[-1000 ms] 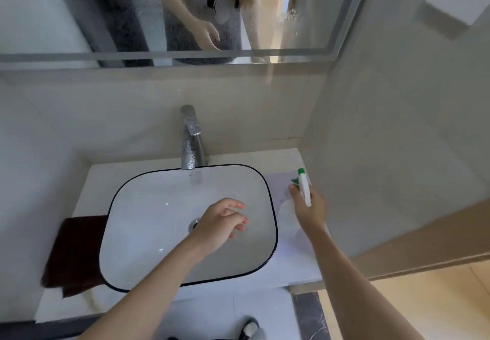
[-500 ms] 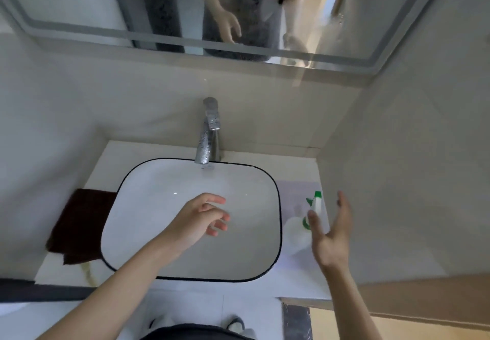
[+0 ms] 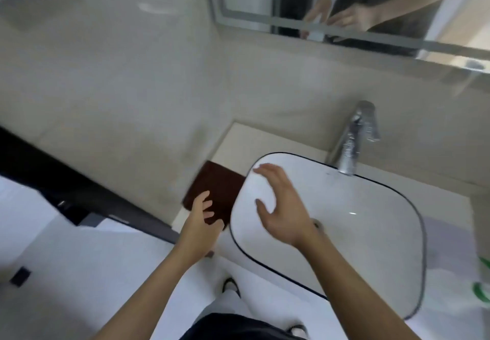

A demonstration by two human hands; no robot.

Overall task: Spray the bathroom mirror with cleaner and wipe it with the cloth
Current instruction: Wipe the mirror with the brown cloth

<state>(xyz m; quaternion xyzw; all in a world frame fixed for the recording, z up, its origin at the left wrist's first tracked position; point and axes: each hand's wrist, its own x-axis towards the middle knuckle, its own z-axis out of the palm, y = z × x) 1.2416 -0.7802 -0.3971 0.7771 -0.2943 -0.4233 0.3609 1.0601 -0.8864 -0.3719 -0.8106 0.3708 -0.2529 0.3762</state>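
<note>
My left hand [image 3: 202, 223] reaches over the brown cloth [image 3: 216, 193] beside the sink [image 3: 371, 233], fingers loose, gripping nothing yet; my right hand [image 3: 282, 207] hovers spread and empty, ready to help; the mirror [image 3: 344, 2] waits above.

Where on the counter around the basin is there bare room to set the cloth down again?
Bare counter shows behind the brown cloth, between the wall corner, the basin rim and the faucet. The left strip is crowded: the cloth fills it and the left hand reaches over it. The right hand hovers over the basin. The spray bottle sits at the right edge.
</note>
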